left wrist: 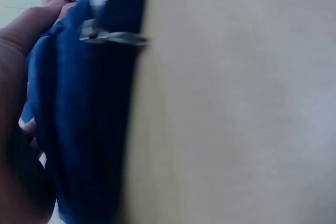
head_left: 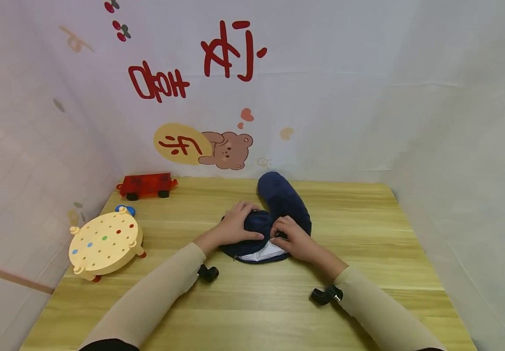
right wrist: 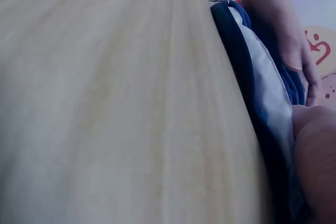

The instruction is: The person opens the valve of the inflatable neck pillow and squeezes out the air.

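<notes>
A navy blue neck pillow [head_left: 286,199], curved and soft, lies on the wooden table with one arm pointing to the back wall. Along its near side the zipper [right wrist: 254,95] is undone, baring a white lining [head_left: 263,252]. My left hand [head_left: 235,226] grips the left part of the pillow, thumb in front and fingers over the far side. At the right end of the opening, my right hand [head_left: 295,240] pinches the cloth with curled fingers. A metal zipper pull [left wrist: 92,31] hangs at the left end of the gap.
On the left stands a round cream stool-like toy [head_left: 105,241] with colored dots and short legs, a blue piece [head_left: 127,210] behind it. Farther back is a red toy wagon [head_left: 147,185] with black wheels. Printed white cloth walls [head_left: 344,107] enclose the table [head_left: 252,312].
</notes>
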The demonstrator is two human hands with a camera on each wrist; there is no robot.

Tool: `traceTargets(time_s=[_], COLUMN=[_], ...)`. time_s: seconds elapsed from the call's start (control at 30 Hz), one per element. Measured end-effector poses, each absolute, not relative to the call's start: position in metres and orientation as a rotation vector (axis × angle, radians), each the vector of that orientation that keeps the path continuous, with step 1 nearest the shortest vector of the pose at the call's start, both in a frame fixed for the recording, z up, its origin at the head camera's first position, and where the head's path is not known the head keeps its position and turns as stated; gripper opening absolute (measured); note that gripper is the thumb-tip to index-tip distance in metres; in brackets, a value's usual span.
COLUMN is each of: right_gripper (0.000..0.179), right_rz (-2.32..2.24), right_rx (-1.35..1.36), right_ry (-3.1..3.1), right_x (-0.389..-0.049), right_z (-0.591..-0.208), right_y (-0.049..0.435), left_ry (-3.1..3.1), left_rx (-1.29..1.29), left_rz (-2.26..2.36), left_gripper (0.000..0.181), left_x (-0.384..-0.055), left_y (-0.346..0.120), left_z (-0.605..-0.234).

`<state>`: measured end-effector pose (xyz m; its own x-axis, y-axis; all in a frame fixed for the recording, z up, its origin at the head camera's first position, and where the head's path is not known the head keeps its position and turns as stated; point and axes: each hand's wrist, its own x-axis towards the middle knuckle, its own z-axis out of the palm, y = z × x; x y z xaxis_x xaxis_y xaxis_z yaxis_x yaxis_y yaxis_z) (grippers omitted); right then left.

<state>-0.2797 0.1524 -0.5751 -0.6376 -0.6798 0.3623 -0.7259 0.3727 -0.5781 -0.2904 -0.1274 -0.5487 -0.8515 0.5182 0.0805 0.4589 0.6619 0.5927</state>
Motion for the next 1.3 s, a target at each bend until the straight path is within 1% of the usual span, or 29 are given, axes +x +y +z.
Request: traceTargets(time_s=[0.07, 0.13, 0.3, 0.4, 0.53, 0.63, 0.67, 0.77, 0.83, 0.93, 1.17, 1.3], right_gripper=[0.016, 0.016, 0.014, 0.013, 0.009, 0.001, 0.003, 0.011, 0.011, 0.003, 0.017, 0.027], right_rz=[1.107, 1.103, 1.163, 1.231, 1.298, 1.318, 1.326, 1.338, 1.346, 1.363, 1.293, 1.115], right_rx=[1.315, 1.317, 1.292, 1.248, 1.227, 1.240, 1.244, 1.242, 1.226, 1.205, 1.189, 1.111], right_ry=[-2.551, -2.546, -2.526, -2.511, -2.497, -2.493, -2.490, -2.475, -2.475, -2.475, -2.468, -2.404], right_x=[-0.278, -0.276, -0.273, -0.273, -0.274, -0.274, -0.273, -0.273, -0.273, -0.272, -0.274, -0.290], right_z=[-0.573, -0.572, -0.572, -0.572, -0.571, -0.570, -0.570, -0.570, -0.570, -0.570, -0.560, -0.542], right_y=[0.152, 0.152, 0.153, 0.153, 0.155, 0.156, 0.156, 0.157, 0.156, 0.155, 0.158, 0.164], left_ry=[2.798, 2.822, 2.808, 2.829, 2.898, 2.948, 2.962, 2.999, 3.024, 3.060, 3.049, 3.020], left_rx=[0.810, 0.842, 0.950, 0.928, 0.852, 0.829, 0.826, 0.814, 0.811, 0.815, 0.837, 0.823], left_rz=[0.972, 0.984, 0.964, 0.933, 0.921, 0.914, 0.915, 0.931, 0.957, 0.984, 1.053, 1.081], left_gripper=[0.082, 0.075, 0.045, 0.035, 0.035, 0.035, 0.034, 0.029, 0.023, 0.016, 0.010, 0.010], left_x=[-0.288, -0.284, -0.267, -0.259, -0.253, -0.252, -0.251, -0.249, -0.249, -0.249, -0.249, -0.250], left_y=[-0.126, -0.123, -0.108, -0.100, -0.091, -0.086, -0.085, -0.081, -0.080, -0.078, -0.077, -0.077], left_z=[-0.541, -0.535, -0.530, -0.532, -0.539, -0.546, -0.547, -0.551, -0.554, -0.558, -0.565, -0.564])
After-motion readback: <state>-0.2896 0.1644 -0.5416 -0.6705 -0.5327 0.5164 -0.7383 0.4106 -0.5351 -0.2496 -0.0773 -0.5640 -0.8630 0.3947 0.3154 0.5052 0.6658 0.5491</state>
